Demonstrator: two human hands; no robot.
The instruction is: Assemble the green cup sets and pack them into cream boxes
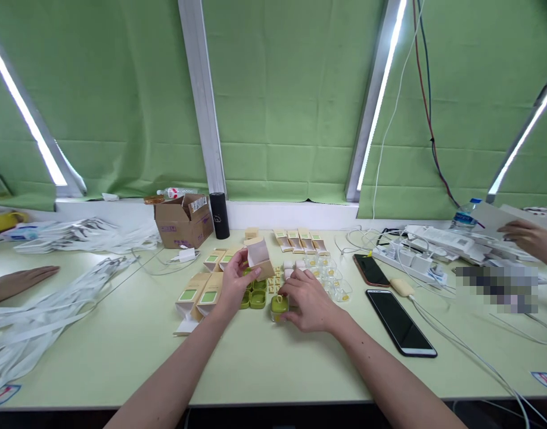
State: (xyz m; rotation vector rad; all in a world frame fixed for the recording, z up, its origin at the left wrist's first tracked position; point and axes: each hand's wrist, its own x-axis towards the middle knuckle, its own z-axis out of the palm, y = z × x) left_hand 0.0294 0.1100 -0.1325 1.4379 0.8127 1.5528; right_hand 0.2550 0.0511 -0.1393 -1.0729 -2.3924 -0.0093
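My left hand (234,283) has its thumb and fingers pinching a small tan paper box (267,270), with its white inside showing. My right hand (308,302) has its thumb and pointer finger bent around a little square clear jar with a green lid (279,305). The jar is on the pale yellow-green table (322,372), right in front of me. Just left of it are olive-green square cups (257,300). Small round-topped clear cups (342,292) sit to the right. More tan boxes with green labels (188,296) lie by my left arm.
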